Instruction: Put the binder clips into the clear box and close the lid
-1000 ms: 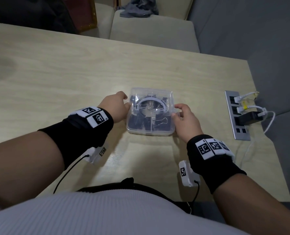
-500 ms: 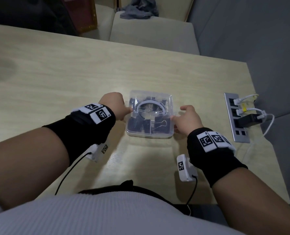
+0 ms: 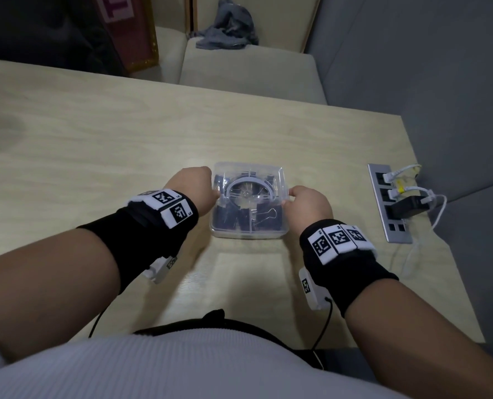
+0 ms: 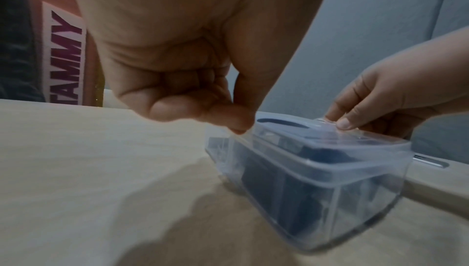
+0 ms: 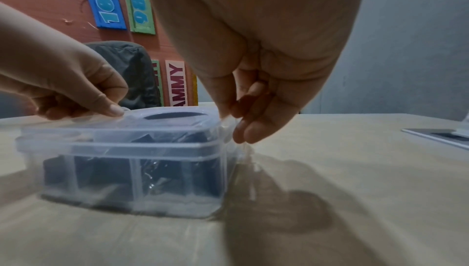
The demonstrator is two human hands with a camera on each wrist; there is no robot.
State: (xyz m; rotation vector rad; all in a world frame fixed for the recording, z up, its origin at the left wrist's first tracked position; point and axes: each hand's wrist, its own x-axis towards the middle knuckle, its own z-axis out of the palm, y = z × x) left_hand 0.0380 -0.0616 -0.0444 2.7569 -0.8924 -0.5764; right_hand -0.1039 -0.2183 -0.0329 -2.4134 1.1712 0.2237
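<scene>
Left hand [image 3: 194, 188] and right hand [image 3: 308, 205] pinch opposite edges of the lid [image 3: 249, 182], fingers curled, pressing it onto the box [image 3: 248, 228] of clips [image 3: 268, 216] to seat it.

Black wristbands [image 3: 153, 234] with checkered tags, white ribbed top [image 3: 182, 367].

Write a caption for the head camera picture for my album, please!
Left hand and right hand press the lid on a clear box of binder clips.
</scene>
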